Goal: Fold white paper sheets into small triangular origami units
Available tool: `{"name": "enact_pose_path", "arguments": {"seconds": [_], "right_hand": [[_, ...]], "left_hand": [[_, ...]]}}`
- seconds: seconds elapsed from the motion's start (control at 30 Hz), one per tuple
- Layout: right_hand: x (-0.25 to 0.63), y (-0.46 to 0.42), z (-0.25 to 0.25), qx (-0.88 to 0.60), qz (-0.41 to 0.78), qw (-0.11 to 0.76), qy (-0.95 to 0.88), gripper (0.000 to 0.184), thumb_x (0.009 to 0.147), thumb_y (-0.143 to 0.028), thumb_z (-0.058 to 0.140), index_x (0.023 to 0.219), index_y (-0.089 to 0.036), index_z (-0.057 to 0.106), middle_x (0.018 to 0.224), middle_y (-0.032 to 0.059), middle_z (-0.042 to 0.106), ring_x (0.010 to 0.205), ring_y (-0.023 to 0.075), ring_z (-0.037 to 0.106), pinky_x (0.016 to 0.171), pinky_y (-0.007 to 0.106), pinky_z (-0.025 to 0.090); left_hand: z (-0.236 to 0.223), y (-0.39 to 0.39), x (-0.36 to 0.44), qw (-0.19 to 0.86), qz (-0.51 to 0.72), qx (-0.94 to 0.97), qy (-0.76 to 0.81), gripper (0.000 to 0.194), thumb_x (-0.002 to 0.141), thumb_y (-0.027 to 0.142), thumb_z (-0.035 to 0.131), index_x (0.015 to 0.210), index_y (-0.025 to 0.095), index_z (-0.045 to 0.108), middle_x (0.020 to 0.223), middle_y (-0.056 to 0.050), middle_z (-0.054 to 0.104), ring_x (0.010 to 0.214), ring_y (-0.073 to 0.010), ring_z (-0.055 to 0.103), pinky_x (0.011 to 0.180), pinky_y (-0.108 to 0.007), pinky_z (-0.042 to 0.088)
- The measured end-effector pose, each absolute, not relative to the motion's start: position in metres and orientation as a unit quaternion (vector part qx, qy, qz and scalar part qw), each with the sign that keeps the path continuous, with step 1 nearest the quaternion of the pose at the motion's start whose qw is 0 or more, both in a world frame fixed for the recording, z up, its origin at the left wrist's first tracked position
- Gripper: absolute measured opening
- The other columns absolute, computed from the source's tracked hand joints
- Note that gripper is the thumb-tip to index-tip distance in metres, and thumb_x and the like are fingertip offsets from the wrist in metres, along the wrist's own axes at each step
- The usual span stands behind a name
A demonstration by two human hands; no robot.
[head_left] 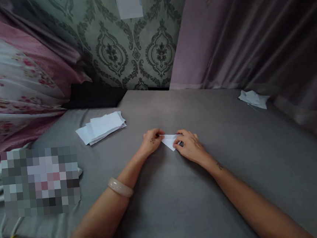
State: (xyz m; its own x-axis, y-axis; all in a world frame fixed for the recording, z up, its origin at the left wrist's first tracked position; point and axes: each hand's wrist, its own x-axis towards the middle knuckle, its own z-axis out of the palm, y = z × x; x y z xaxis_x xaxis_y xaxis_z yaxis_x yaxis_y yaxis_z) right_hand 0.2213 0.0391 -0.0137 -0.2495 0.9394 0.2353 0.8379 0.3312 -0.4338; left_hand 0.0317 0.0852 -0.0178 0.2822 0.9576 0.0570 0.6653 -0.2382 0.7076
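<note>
A small piece of white paper (169,141), folded to a triangle with its point toward me, is between my hands over the grey cloth surface. My left hand (152,140) pinches its left corner between thumb and fingers. On the right side, my right hand (190,144) grips the paper, its thumb and forefinger at the slanted edge and other fingers behind the top edge. My right fingers partly cover the paper's right corner. A pale bangle (120,187) circles my left forearm.
Left of my hands lies a stack of white paper sheets (106,126). Crumpled white paper (253,98) rests at the far right. A dark folded cloth (95,95) sits at the back left. White cables (16,227) run along the left edge, near a blurred-out patch.
</note>
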Motion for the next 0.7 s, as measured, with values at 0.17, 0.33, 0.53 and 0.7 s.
{"name": "enact_pose_path", "arguments": {"seconds": [0.17, 0.33, 0.53, 0.7], "right_hand": [[0.222, 0.038, -0.019, -0.586, 0.103, 0.25, -0.764, 0.007, 0.076, -0.029, 0.067, 0.081, -0.024, 0.067, 0.116, 0.0066, 0.058, 0.106, 0.0254, 0.053, 0.09, 0.046, 0.039], [0.229, 0.04, -0.023, -0.585, 0.094, 0.28, -0.756, 0.041, 0.074, -0.035, 0.069, 0.112, -0.025, 0.058, 0.119, 0.0094, 0.056, 0.107, 0.03, 0.051, 0.088, 0.048, 0.041], [0.239, 0.048, -0.027, -0.581, 0.097, 0.301, -0.75, 0.031, 0.084, -0.03, 0.056, 0.114, -0.025, 0.061, 0.112, 0.0089, 0.058, 0.105, 0.0272, 0.051, 0.09, 0.046, 0.043], [0.24, 0.051, -0.029, -0.57, 0.091, 0.286, -0.765, 0.024, 0.085, -0.028, 0.056, 0.107, -0.027, 0.067, 0.111, 0.0076, 0.059, 0.105, 0.0262, 0.051, 0.09, 0.047, 0.042]], "left_hand": [[-0.012, 0.065, 0.035, 0.124, 0.219, 0.829, 0.499, 0.018, 0.086, 0.026, 0.055, 0.101, 0.022, 0.065, 0.106, -0.008, 0.06, 0.099, -0.0226, 0.05, 0.085, -0.036, 0.038], [-0.008, 0.043, 0.046, 0.098, 0.145, 0.892, 0.416, 0.03, 0.096, 0.026, 0.037, 0.095, 0.018, 0.065, 0.098, -0.008, 0.063, 0.093, -0.021, 0.054, 0.08, -0.034, 0.039], [-0.004, 0.032, 0.053, 0.085, 0.123, 0.891, 0.429, 0.03, 0.096, 0.023, 0.036, 0.095, 0.016, 0.065, 0.095, -0.009, 0.061, 0.092, -0.021, 0.053, 0.082, -0.032, 0.043], [0.002, 0.029, 0.054, 0.075, 0.074, 0.898, 0.428, 0.025, 0.094, 0.019, 0.039, 0.099, 0.018, 0.063, 0.1, -0.009, 0.061, 0.093, -0.0222, 0.052, 0.082, -0.033, 0.045]]}}
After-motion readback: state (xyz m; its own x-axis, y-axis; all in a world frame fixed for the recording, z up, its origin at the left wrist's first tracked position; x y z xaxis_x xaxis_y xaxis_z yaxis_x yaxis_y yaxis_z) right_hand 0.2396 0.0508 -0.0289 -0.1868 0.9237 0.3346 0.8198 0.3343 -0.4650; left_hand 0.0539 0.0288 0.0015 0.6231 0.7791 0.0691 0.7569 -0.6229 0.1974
